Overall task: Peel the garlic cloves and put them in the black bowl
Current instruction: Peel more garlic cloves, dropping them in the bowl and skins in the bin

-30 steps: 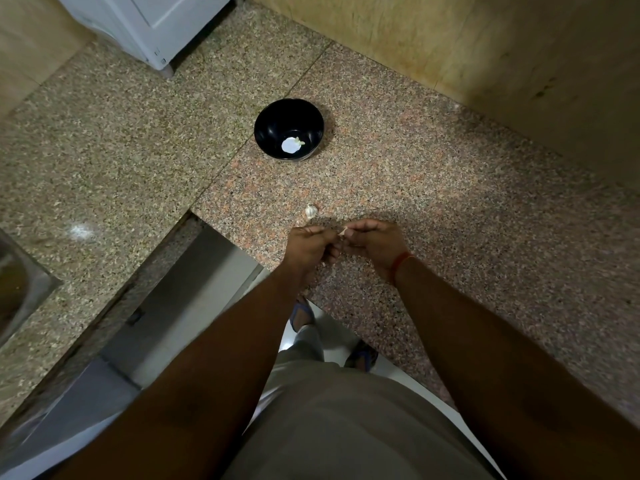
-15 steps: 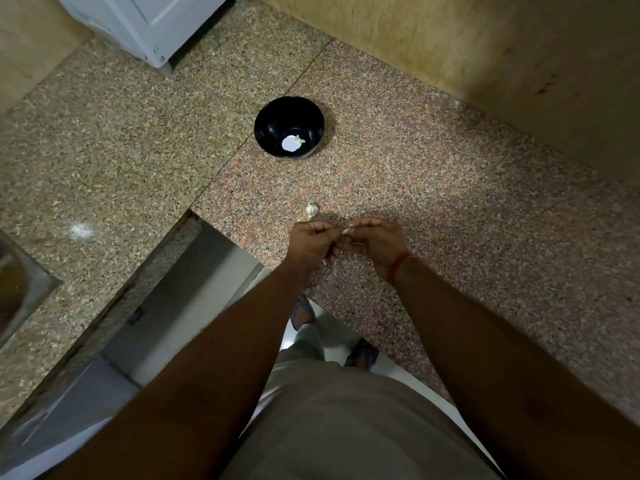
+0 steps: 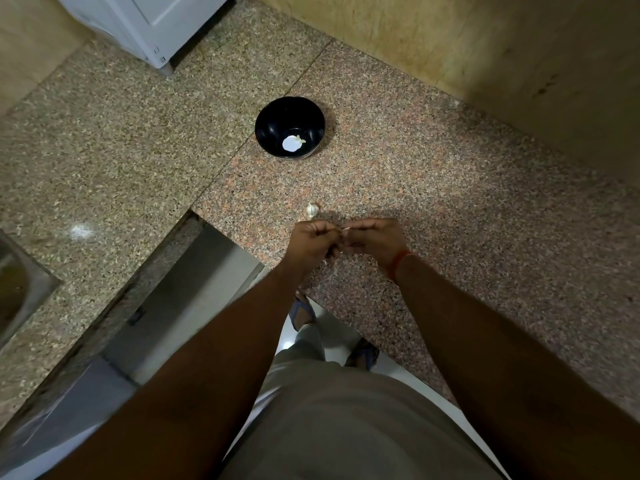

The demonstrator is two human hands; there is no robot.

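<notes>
Left hand (image 3: 313, 242) and right hand (image 3: 374, 239) are pinching one garlic clove (image 3: 344, 231) together; black bowl (image 3: 290, 127) is sitting straight ahead, well beyond them.

On a stone counter (image 3: 450, 188), a bowl (image 3: 273, 119) sits toward the back wall (image 3: 485, 39), with a peeled clove (image 3: 300, 140) lying inside it near the bottom. Nearer the counter's front edge, a whole garlic piece (image 3: 312, 209) rests on the surface, well apart from the bowl. Just in front of that piece, a person's left hand (image 3: 311, 242) and right hand (image 3: 375, 239) meet over the counter, pinching a small clove (image 3: 345, 230) between them. A sink (image 3: 17, 289) lies far left, a cabinet (image 3: 156, 22) behind at upper left
</notes>
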